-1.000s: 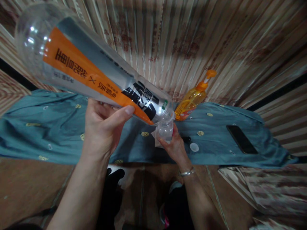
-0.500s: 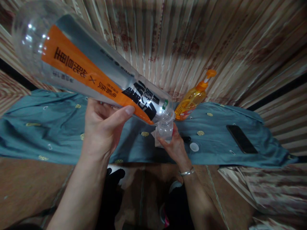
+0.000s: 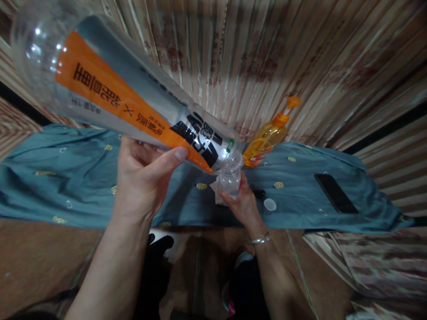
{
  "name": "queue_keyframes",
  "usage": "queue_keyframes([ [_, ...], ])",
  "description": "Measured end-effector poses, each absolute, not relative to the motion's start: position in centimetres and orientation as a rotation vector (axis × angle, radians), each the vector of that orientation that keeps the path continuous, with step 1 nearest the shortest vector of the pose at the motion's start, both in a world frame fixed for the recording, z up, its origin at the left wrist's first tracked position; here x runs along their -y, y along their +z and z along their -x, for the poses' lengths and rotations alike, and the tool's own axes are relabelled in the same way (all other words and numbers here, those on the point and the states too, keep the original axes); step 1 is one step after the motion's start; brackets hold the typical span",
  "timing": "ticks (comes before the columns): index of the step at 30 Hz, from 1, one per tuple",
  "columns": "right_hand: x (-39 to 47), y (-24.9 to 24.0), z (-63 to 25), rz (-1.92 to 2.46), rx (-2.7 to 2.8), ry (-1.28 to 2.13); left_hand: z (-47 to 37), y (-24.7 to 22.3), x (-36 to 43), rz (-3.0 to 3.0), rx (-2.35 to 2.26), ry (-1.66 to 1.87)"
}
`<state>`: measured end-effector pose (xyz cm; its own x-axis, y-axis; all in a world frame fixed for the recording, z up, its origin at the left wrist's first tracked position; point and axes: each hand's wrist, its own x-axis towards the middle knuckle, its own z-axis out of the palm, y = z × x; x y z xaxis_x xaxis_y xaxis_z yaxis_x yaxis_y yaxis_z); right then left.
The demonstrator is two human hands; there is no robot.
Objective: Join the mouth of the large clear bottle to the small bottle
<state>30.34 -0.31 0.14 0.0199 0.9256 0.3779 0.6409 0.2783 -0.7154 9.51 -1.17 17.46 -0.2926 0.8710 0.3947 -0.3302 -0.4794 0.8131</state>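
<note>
My left hand (image 3: 147, 173) is closed around a large clear plastic bottle (image 3: 133, 95) with an orange and silver label. The bottle is tilted, its base up at the left and its neck down at the right. Below the neck, my right hand (image 3: 242, 198) grips a small clear container (image 3: 230, 180). The bottle's mouth meets or overlaps the container's top; I cannot tell whether they touch. A round white cap (image 3: 270, 204) lies to the right of my right hand. Partly hidden behind that hand is a pale folded tissue or cloth (image 3: 220, 195).
A pump bottle of orange liquid (image 3: 265, 140) stands at the back on the blue-green cloth (image 3: 187, 204). A small black object (image 3: 259, 194) lies near my right hand. The phone (image 3: 335, 193) lies at the right. A pleated curtain (image 3: 213, 58) hangs behind.
The upper end of the large bottle has shifted slightly to the left and tilted a touch. Both hands stay almost in place, and the small container remains under the bottle's neck.
</note>
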Motion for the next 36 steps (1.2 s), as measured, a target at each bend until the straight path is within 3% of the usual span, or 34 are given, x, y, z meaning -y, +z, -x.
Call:
queue_keyframes([
  [36, 0.38, 0.02, -30.39, 1.446, 1.716, 0.388, -9.53, 17.53, 1.23, -1.092, -0.810, 1.883],
])
